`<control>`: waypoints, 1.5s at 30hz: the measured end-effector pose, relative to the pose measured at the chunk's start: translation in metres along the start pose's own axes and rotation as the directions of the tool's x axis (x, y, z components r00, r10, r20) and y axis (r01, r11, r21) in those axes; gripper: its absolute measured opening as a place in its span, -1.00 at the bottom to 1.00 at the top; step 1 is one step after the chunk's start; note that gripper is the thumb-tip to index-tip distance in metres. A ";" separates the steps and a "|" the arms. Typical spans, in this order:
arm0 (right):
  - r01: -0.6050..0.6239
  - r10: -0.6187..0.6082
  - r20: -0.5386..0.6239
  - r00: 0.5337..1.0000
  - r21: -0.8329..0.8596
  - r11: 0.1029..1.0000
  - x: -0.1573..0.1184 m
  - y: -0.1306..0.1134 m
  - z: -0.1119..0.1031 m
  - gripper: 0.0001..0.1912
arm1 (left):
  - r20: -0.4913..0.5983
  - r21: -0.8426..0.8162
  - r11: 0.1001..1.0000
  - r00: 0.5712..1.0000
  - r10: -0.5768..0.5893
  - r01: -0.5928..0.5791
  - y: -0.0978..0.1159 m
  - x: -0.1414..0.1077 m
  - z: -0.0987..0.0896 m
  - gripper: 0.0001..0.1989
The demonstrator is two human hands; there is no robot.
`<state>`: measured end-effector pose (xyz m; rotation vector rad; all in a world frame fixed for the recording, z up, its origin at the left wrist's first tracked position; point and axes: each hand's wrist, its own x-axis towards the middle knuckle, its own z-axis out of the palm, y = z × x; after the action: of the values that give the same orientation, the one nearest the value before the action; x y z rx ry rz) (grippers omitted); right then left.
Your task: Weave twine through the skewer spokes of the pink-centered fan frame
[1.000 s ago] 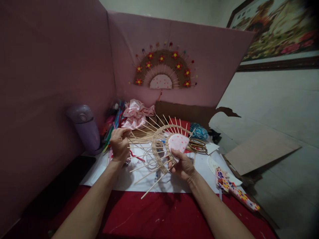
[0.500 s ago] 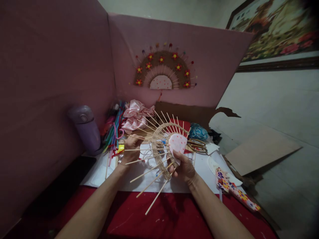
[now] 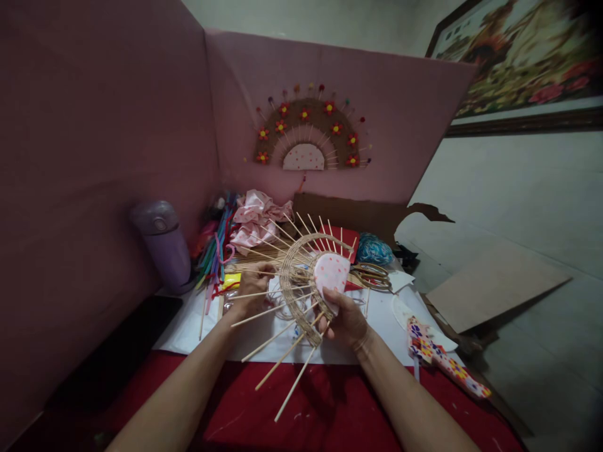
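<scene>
My right hand [image 3: 347, 317] grips a half-round woven fan at its pink dotted fabric centre [image 3: 332, 271], thumb on the front and fingers behind. Thin wooden sticks [image 3: 266, 342] spread out from that centre, and a band of brown twine [image 3: 288, 285] is woven through them in an arc. My left hand [image 3: 254, 290] is at the fan's left side, behind some of the sticks, with its fingers curled together. What they pinch is hidden. Loose twine [image 3: 282, 307] lies on the white sheet beneath.
A finished fan [image 3: 305, 114] hangs on the pink panel. Around the work stand a purple bottle [image 3: 164, 248], pipe cleaners [image 3: 214, 260], crumpled pink fabric [image 3: 257, 220], blue yarn [image 3: 374, 249], scissors [image 3: 372, 276] and a flower-patterned glue gun [image 3: 445, 358]. A dark flat object [image 3: 117, 345] lies left.
The fan has shifted slightly left and down in my right hand. My left hand has moved a little right, closer to the woven band, and its fingers are now partly behind the sticks.
</scene>
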<state>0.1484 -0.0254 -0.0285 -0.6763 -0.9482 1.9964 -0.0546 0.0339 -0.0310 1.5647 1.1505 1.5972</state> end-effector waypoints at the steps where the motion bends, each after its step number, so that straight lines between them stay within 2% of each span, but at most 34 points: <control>1: -0.002 0.002 -0.002 1.000 -0.003 1.000 0.001 0.001 -0.001 -0.60 | 0.021 -0.016 0.999 0.999 -0.034 0.034 0.000 0.002 -0.002 -0.90; 3: -0.006 0.006 -0.012 1.000 -0.015 1.000 0.002 0.002 -0.004 -0.61 | -0.005 -0.026 0.999 0.999 -0.046 0.046 0.000 0.006 -0.006 -0.87; 7: -0.031 0.029 -0.035 0.999 -0.059 0.998 0.003 0.001 -0.005 -0.64 | -0.122 -0.048 0.999 0.992 -0.017 0.011 0.004 0.013 -0.013 -0.86; 10: -0.041 0.037 -0.043 0.998 -0.075 0.996 0.002 -0.002 -0.004 -0.65 | -0.192 -0.001 0.999 0.981 0.033 -0.034 0.009 0.015 -0.016 -0.84; 23: -0.042 0.040 -0.029 0.999 -0.064 0.997 0.007 0.001 -0.010 -0.63 | -0.386 0.111 0.989 0.913 0.131 -0.096 0.011 0.019 -0.029 -0.80; 26: -0.042 0.041 -0.022 0.999 -0.056 0.998 0.006 0.001 -0.010 -0.62 | -0.399 0.108 0.989 0.907 0.135 -0.100 0.012 0.020 -0.031 -0.80; 32: -0.047 0.044 -0.044 0.998 -0.051 0.998 0.007 0.001 -0.013 -0.64 | -0.429 0.218 0.964 0.872 0.236 -0.153 0.011 0.022 -0.035 -0.85; 36: -0.049 0.049 -0.013 0.999 -0.065 0.997 0.007 0.002 -0.014 -0.64 | -0.445 0.195 0.971 0.869 0.216 -0.141 0.013 0.022 -0.035 -0.87; 45: -0.086 0.094 0.137 0.986 -0.068 0.994 0.006 0.004 -0.015 -0.59 | -0.329 -0.019 0.997 0.942 0.062 -0.073 0.013 0.023 -0.034 -0.80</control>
<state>0.1545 -0.0168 -0.0414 -0.6289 -1.0842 2.1242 -0.0882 0.0430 -0.0067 1.3628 1.2464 1.9672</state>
